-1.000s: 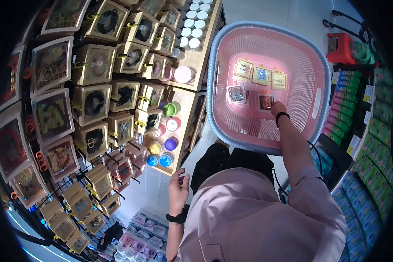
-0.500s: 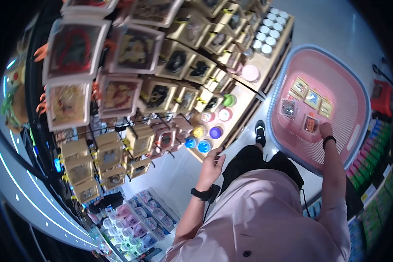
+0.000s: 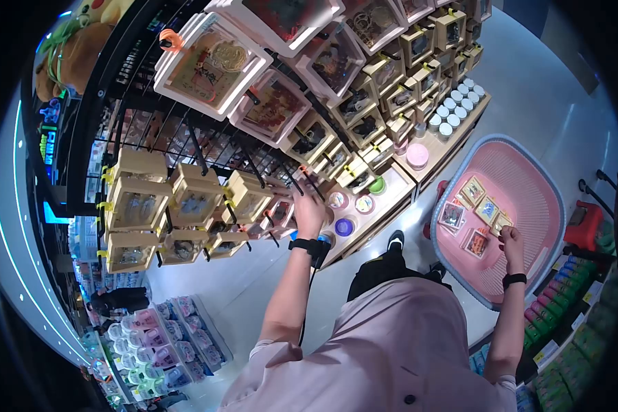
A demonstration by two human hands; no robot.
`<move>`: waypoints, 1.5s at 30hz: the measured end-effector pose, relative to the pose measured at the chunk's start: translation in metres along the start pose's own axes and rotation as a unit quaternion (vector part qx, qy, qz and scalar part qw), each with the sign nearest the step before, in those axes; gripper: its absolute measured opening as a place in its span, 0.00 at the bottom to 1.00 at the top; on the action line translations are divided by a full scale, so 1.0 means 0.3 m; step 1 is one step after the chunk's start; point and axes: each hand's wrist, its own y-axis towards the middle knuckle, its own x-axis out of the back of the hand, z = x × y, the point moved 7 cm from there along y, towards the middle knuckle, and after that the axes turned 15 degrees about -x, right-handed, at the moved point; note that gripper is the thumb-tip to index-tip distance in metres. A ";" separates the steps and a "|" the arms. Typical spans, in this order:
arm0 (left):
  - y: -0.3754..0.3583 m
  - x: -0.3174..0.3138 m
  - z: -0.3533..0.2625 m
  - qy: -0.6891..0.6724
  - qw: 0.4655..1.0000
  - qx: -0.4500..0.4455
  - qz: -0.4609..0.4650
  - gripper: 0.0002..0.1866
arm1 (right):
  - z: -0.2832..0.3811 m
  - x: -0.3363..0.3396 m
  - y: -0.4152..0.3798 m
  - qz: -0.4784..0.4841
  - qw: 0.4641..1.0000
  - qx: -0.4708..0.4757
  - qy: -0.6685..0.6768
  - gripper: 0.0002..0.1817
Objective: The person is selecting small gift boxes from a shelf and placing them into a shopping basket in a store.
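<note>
My left hand [image 3: 309, 209], with a black band on the wrist, is raised to the black wire rack [image 3: 206, 147] and its fingers touch the pegs between small hanging boxes [image 3: 281, 206]. Whether it grips one is hidden. My right hand [image 3: 511, 240] hovers low inside the pink plastic basket [image 3: 539, 189] on the floor, its fingertips beside a yellowish boxed item [image 3: 500, 222]. I see nothing in it. Several flat boxed items lie on the basket bottom, among them a red-pictured one [image 3: 475, 242].
Rows of boxed accessories [image 3: 213, 62] hang on the rack above. Below it a wooden shelf [image 3: 419, 180] holds round coloured tins and white-lidded jars [image 3: 453, 110]. A red stool [image 3: 584, 226] and green packs [image 3: 556, 329] stand at right. Pink products [image 3: 151, 336] fill a low shelf.
My view swung upward along the rack. My left hand rose from waist height to the pegs. My right hand left the red-pictured box and shifted toward the yellowish one.
</note>
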 end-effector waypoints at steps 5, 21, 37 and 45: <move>0.039 -0.058 0.100 0.011 1.000 -0.005 -0.012 0.25 | 0.029 -0.002 -0.119 -0.009 1.000 0.014 0.010 0.17; 0.046 -0.042 0.106 0.052 0.997 -0.037 -0.045 0.13 | 0.076 -0.100 -0.258 -0.004 0.999 0.032 0.018 0.16; -0.153 0.048 -0.035 -0.006 0.996 -0.069 0.061 0.06 | 0.055 -0.127 -0.258 0.011 0.999 0.043 -0.031 0.18; -0.198 0.095 -0.187 -0.074 0.981 -0.123 0.130 0.09 | 0.131 -0.229 -0.369 0.087 0.991 0.103 0.018 0.20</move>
